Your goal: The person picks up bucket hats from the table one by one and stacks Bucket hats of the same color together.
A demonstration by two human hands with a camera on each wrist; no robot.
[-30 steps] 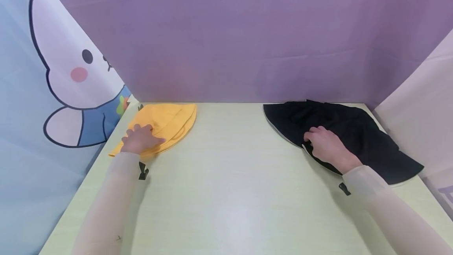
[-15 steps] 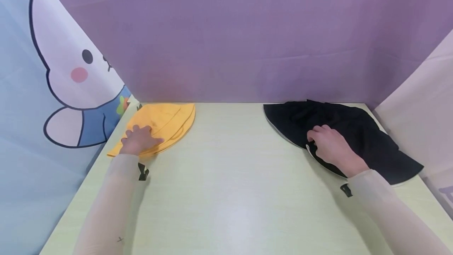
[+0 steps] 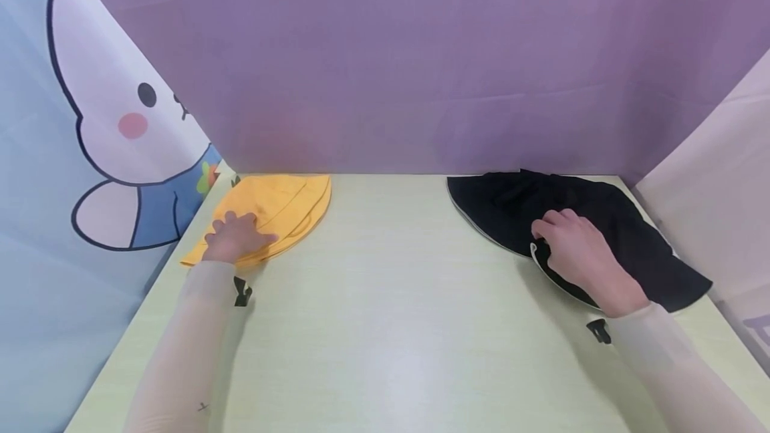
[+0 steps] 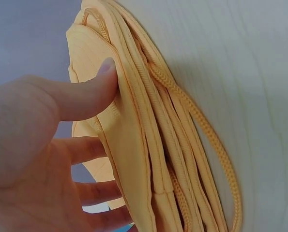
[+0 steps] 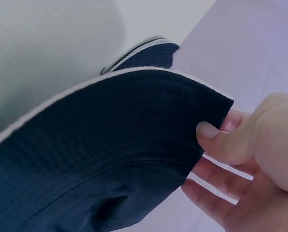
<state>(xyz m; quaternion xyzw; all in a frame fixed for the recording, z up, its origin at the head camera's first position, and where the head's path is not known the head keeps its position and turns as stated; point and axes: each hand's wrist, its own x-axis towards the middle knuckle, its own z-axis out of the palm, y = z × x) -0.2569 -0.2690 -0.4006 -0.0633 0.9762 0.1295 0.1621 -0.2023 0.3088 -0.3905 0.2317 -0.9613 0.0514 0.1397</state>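
Observation:
A yellow bucket hat (image 3: pixel 281 196) lies folded flat at the back left of the table. My left hand (image 3: pixel 233 238) rests on it with fingers spread, and the left wrist view shows the thumb (image 4: pixel 107 79) against the layered brim. A braided yellow cord (image 4: pixel 214 147) loops out from those layers. At the back right is a black bucket hat (image 3: pixel 607 219) with white edging. My right hand (image 3: pixel 580 256) pinches its brim between thumb and fingers, lifting a fold of it. In the right wrist view, the thumb (image 5: pixel 214 137) presses on the dark brim (image 5: pixel 134 111).
The pale table (image 3: pixel 391 299) ends at a purple cloth backdrop (image 3: pixel 391 72). A blue cloth with a cartoon rabbit (image 3: pixel 114 132) hangs along the left side, a pale cloth (image 3: pixel 728 179) along the right. Small black clips (image 3: pixel 599 331) hang at both wrists.
My right hand has moved slightly right and toward me, drawing the pinched black brim with it and folding it back further. The left hand and yellow hat have barely shifted left.

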